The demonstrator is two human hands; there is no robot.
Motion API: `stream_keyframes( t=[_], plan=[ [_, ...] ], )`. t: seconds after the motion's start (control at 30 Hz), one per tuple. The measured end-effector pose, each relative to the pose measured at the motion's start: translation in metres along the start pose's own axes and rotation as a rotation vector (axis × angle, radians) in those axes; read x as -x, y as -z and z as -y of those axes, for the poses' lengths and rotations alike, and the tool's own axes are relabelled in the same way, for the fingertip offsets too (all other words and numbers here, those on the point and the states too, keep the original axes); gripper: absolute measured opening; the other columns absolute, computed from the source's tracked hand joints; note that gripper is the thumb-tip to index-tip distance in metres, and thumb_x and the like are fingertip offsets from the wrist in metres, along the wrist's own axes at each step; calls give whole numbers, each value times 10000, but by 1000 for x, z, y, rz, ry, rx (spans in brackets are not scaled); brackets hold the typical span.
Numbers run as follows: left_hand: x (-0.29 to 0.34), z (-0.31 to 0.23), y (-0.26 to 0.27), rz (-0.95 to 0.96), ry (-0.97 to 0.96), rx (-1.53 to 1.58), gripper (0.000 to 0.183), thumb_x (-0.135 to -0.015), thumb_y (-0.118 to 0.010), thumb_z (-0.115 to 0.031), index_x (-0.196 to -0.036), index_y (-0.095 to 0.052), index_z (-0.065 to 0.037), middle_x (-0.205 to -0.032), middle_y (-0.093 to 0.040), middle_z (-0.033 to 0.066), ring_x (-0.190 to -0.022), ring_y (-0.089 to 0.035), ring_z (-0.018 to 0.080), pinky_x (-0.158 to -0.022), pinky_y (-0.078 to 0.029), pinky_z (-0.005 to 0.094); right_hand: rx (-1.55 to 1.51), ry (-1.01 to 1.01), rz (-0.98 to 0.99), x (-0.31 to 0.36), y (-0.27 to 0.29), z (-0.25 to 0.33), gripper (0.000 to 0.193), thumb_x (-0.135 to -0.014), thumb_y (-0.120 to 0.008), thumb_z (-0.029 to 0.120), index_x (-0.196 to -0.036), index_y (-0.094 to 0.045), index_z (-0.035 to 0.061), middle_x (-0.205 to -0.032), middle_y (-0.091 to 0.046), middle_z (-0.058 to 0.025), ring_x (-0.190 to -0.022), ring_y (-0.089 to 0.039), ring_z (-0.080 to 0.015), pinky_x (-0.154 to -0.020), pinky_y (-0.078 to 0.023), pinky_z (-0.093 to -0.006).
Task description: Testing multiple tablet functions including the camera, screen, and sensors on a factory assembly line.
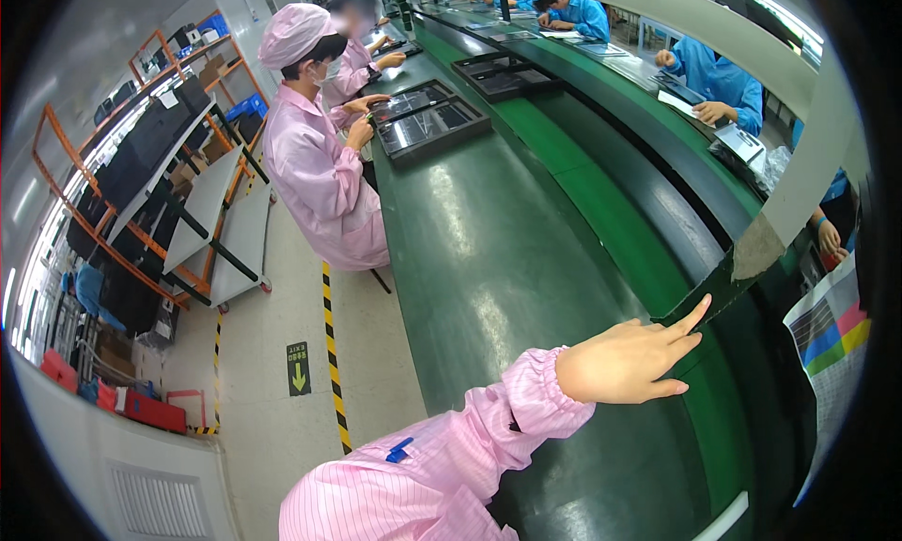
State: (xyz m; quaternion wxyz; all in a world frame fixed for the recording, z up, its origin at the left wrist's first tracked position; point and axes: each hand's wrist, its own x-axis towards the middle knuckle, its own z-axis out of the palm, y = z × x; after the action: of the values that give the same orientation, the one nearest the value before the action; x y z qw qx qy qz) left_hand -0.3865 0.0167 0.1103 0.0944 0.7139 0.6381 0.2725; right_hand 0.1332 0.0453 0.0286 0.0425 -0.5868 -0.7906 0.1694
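Observation:
My left hand point(628, 361) reaches out to the right above the green workbench point(442, 222), its pink sleeve coming in from the lower edge. The fingers are stretched and spread, and nothing shows between them. One fingertip points up toward the dark lower end of a pale post point(799, 175); whether it touches cannot be told. Beneath the fingers runs the green conveyor belt point(587, 198) along the bench. My right hand does not show.
Left along the bench, a co-worker in pink point(324, 184) handles a black tray point(427, 118). Another black tray point(503, 74) lies on the belt. Across the line sit people in blue point(719, 85). A sheet with colour patches point(836, 344) hangs at right. Orange-framed shelving point(174, 278) stands left.

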Motion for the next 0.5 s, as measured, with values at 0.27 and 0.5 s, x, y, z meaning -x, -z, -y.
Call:
stream_keyframes(
  t=[0.27,0.5],
  plan=[
    [-2,6,1,-63,-36,-16,544,-873,-561,-305,-1228,-445,91,-1467,-157,251,-824,-605,332,-760,-492,393,-148,245,446,-57,9,115,409,-933,-495,344,-1245,-526,81,-1384,-394,-172,-1230,-414,-321,-1023,-331,-409],
    [-13,24,-5,-53,-54,121,549,-873,-591,-299,-1267,-424,45,-1474,-197,217,-1160,-494,371,-920,-447,377,-745,229,651,-113,-26,178,463,-845,-615,66,-1291,-489,63,-1421,-227,-327,-1252,-418,-329,-1012,-385,-370]
  ],
)
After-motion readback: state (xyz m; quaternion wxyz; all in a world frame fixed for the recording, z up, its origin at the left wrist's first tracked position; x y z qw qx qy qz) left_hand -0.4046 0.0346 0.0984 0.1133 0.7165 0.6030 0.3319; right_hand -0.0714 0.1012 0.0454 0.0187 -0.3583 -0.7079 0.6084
